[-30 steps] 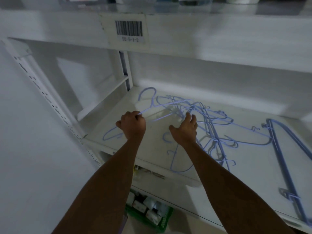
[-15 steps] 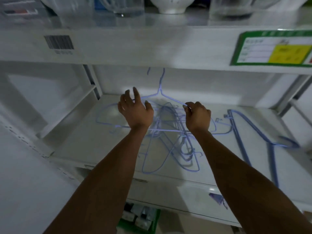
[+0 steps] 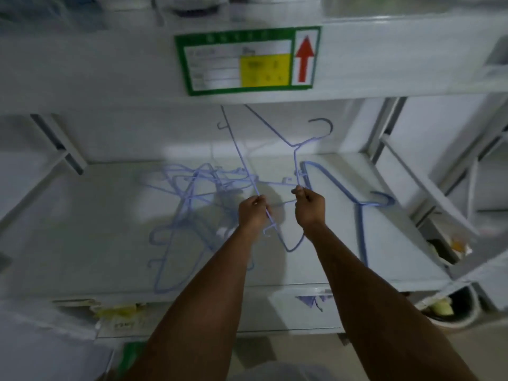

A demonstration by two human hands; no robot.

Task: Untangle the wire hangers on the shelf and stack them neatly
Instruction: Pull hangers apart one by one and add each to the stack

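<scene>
Both hands raised over the middle of the white shelf [image 3: 82, 229], each pinched shut on the wire of one lifted blue hanger [image 3: 295, 158]. Left hand [image 3: 251, 214] clamped on a straight run of wire that rises up and far to the left; right hand [image 3: 309, 206] clamped just beside it, on the wire that climbs to the neck, with the hook [image 3: 323, 126] curling high at the far right. Hands near each other, not touching. A loop of the same wire hanging below, between the wrists. Tangled pile of hangers [image 3: 192, 204] lying on the shelf, left of the hands, reaching from the far side to the near edge. Neat stack of hangers [image 3: 361, 224] flat on the shelf at the right, hook pointing right. Green label [image 3: 247, 60] with a red arrow fixed to the front of the shelf above.
</scene>
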